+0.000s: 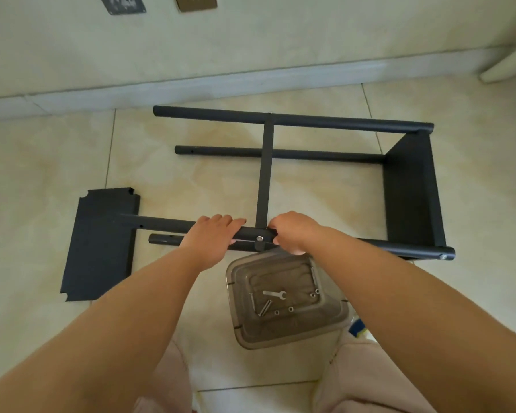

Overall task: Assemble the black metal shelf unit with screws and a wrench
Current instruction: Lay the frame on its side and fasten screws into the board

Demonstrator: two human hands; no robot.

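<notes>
On the tiled floor near the wall, the black shelf frame (295,138) lies on its side. Left hand (210,238) grips the near tube (167,226); right hand (292,231) curls its fingers around the same tube beside a screw (259,238). Clear plastic container (334,318), just below the hands, holds a wrench (274,294), loose bolts and nuts. A separate shelf panel (99,248) lies left.

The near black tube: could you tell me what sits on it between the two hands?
A silver screw head at the crossbar joint, in the head view.
</notes>
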